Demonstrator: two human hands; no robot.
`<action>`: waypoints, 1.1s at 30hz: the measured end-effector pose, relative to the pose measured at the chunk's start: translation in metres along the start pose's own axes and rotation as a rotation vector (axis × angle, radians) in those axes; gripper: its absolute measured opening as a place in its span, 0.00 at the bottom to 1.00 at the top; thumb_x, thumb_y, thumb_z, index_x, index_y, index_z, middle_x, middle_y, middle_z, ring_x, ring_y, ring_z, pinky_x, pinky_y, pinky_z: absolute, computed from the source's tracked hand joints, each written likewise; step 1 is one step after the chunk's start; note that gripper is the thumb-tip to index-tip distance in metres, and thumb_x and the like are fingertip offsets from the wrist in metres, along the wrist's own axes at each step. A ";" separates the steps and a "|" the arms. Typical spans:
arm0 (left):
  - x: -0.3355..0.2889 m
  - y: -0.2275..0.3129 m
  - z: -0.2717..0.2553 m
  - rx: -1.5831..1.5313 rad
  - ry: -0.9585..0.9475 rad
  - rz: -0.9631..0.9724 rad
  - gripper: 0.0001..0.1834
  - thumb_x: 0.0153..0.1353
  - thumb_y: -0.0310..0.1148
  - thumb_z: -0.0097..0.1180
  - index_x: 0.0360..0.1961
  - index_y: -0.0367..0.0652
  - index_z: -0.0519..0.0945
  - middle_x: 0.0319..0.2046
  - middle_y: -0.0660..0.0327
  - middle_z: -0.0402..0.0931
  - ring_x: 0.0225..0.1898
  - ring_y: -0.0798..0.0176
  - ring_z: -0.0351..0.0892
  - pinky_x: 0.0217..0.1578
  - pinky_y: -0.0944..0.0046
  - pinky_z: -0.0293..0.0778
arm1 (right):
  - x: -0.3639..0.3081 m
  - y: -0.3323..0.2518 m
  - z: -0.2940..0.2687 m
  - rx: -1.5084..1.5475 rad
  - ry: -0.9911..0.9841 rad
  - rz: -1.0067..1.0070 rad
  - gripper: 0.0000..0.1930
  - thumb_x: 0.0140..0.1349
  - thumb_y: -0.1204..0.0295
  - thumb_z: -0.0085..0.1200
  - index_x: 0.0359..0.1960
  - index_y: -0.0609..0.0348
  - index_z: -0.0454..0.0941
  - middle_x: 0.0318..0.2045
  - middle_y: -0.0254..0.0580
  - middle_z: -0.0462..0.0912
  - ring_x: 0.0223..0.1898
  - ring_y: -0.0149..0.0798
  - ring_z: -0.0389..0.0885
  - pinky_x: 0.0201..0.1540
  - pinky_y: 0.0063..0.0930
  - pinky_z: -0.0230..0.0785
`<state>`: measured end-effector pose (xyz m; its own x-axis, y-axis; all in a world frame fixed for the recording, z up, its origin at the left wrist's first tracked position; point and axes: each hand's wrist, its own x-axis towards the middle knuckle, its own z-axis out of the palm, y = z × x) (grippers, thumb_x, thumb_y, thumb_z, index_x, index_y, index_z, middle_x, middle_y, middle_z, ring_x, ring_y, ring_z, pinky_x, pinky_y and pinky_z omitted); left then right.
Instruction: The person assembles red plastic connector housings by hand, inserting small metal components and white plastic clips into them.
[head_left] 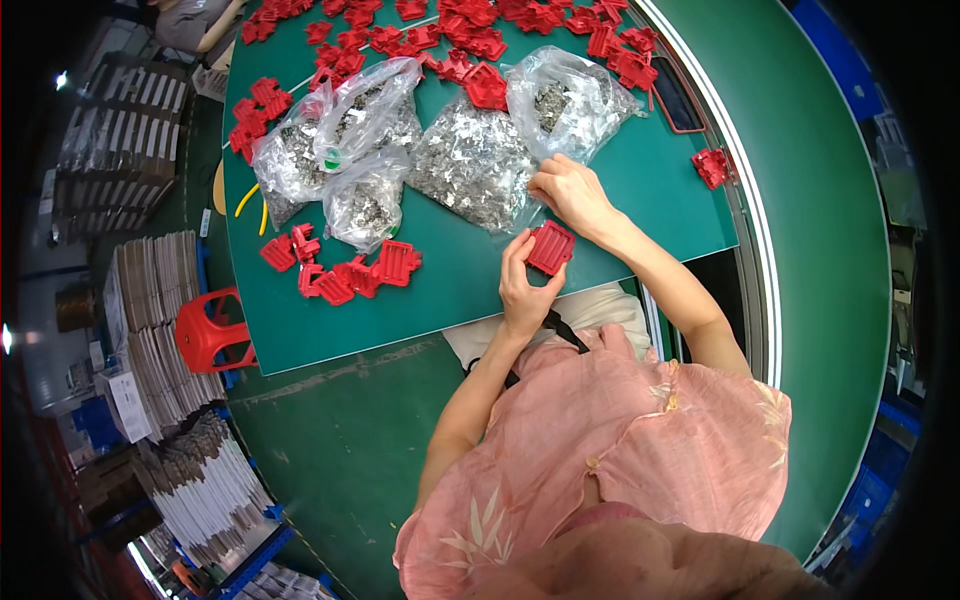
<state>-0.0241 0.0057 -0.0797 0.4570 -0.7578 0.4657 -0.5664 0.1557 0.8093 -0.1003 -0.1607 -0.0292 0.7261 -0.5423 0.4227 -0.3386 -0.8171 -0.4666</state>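
Observation:
My left hand (525, 284) grips a red slotted plastic part (551, 248) by its sides, close to the table's near edge. Just beyond it, my right hand (573, 196) has its fingers drawn together at the rim of a clear plastic bag (478, 160) of small metal pieces. Whatever those fingertips hold is too small or hidden to make out. Another open bag (570, 100) of metal pieces lies past the right hand. More such bags (365, 205) stand to the left. Several red plastic parts (398, 262) lie in a row at the left front.
Many red parts (465, 40) cover the far side of the green table (420, 310). At the right edge lie a dark phone-like device (678, 98) and a single red part (710, 168). Yellow-handled pliers (250, 203) rest at left, above a red stool (212, 330). Cardboard stacks (160, 320) stand farther left.

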 end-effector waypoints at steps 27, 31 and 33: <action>0.000 0.000 0.000 0.002 -0.021 0.029 0.32 0.43 0.26 0.74 0.51 0.35 0.74 0.53 0.46 0.75 0.52 0.47 0.79 0.52 0.55 0.75 | 0.007 0.015 0.037 -0.080 -0.065 -0.013 0.06 0.54 0.71 0.61 0.29 0.59 0.78 0.27 0.42 0.79 0.34 0.49 0.80 0.35 0.44 0.73; 0.000 0.002 0.000 0.020 -0.005 -0.009 0.31 0.43 0.26 0.74 0.51 0.35 0.75 0.53 0.46 0.76 0.52 0.46 0.79 0.53 0.55 0.75 | 0.000 0.013 0.011 0.168 0.002 0.025 0.05 0.55 0.75 0.62 0.32 0.59 0.78 0.29 0.42 0.80 0.34 0.47 0.81 0.36 0.38 0.73; 0.000 0.002 0.001 0.012 -0.001 -0.015 0.31 0.43 0.26 0.74 0.51 0.35 0.75 0.53 0.46 0.76 0.52 0.46 0.79 0.53 0.55 0.75 | -0.015 0.008 -0.010 0.369 -0.037 0.174 0.07 0.56 0.78 0.63 0.36 0.60 0.80 0.30 0.37 0.81 0.31 0.35 0.80 0.37 0.28 0.72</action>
<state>-0.0254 0.0055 -0.0784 0.4648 -0.7605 0.4534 -0.5680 0.1367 0.8116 -0.1198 -0.1609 -0.0317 0.7002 -0.6535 0.2876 -0.2260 -0.5850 -0.7789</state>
